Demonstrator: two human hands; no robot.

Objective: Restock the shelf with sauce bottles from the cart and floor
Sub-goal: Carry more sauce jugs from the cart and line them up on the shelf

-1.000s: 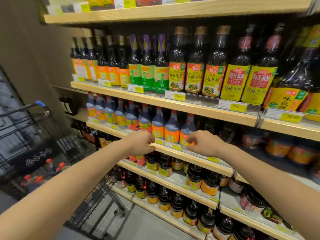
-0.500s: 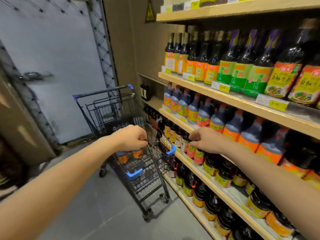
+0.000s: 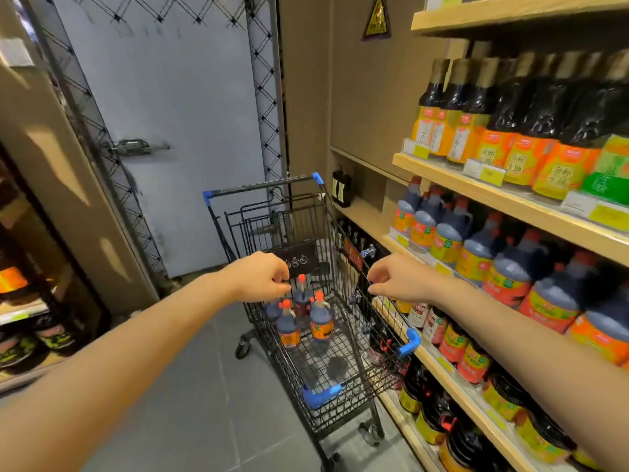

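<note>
A black wire cart [image 3: 340,376] with blue corner guards stands in the aisle beside the shelves. Several dark sauce bottles [image 3: 320,320] with red caps and orange labels stand upright in its basket. My left hand [image 3: 262,277] hovers above those bottles, fingers loosely curled and holding nothing. My right hand [image 3: 398,279] hangs over the cart's right rim, fingers also loosely curled and empty. On the right, the wooden shelf [image 3: 415,248] carries rows of similar jug-shaped sauce bottles [image 3: 476,250].
Taller bottles with orange and green labels [image 3: 510,131] fill the shelf above, small jars the shelves below. A grey metal door [image 3: 163,131] closes the aisle behind the cart. Another shelf unit [image 3: 20,301] is at the left. Grey floor tiles [image 3: 190,403] lie left of the cart.
My view has swung left from the shelf to the cart. Both hands have left the shelf edge and now hover over the cart basket, empty.
</note>
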